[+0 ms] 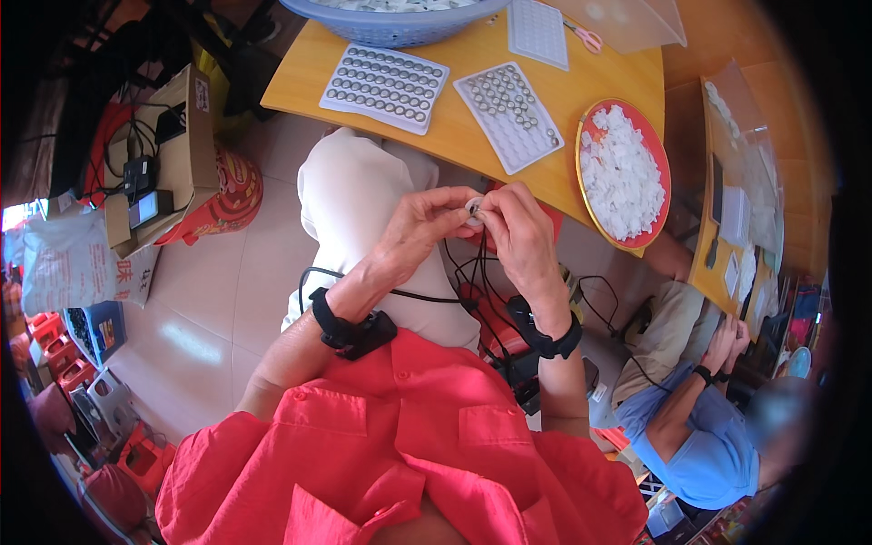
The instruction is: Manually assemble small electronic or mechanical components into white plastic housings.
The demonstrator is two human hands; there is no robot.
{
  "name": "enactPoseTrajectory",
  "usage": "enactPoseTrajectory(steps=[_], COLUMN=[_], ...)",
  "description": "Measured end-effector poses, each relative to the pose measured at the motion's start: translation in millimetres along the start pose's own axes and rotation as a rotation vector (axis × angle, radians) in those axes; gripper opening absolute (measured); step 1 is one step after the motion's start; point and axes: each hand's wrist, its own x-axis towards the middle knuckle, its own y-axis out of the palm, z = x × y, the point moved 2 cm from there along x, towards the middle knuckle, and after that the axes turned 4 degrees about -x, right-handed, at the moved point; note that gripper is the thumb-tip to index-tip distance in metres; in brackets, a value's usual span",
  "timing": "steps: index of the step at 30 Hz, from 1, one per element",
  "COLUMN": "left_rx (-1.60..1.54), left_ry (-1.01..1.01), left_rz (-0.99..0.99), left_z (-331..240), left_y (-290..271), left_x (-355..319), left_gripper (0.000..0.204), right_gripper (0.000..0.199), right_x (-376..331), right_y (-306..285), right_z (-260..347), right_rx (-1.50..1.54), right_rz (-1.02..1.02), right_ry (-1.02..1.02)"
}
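Above my lap, both hands meet at a small round white piece (473,208) with a dark centre. My left hand (427,222) pinches its left side between thumb and fingers. The fingertips of my right hand (520,229) close on its right side; finer detail is too small to make out. On the yellow table (418,150) ahead, one white tray (434,71) carries rows of round silvery pieces. A second tray (518,156) beside it holds such pieces mostly in its far part. To the right, a red gold-rimmed plate (660,159) is heaped with small white pieces (622,173).
A blue basket (391,34), another white tray (538,36) and pink-handled scissors (589,38) are on the table's far side. Black cables (477,282) hang near my lap. At right sits a person in a blue shirt (695,454). A cardboard box (186,136) with devices stands left.
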Motion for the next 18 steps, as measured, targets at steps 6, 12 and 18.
enactPoseTrajectory(steps=[6, 12, 18], left_rx=[0.025, 0.058, 0.038], left_ry=[-0.003, -0.037, -0.056], left_rz=[0.016, 0.067, 0.035], left_z=[-1.4, -4.4, -3.3], left_y=[0.6, 2.2, 3.0], left_x=[0.2, -2.3, -2.0], left_gripper=[0.029, 0.029, 0.029], right_gripper=[0.013, 0.012, 0.006], right_x=[-1.0, -1.1, -5.6], right_y=[-1.8, -0.5, -0.1], right_z=[-11.1, -7.9, -14.7], right_rx=[0.137, 0.526, 0.725], right_rz=[0.085, 0.157, 0.156], right_ry=[0.091, 0.446, 0.501])
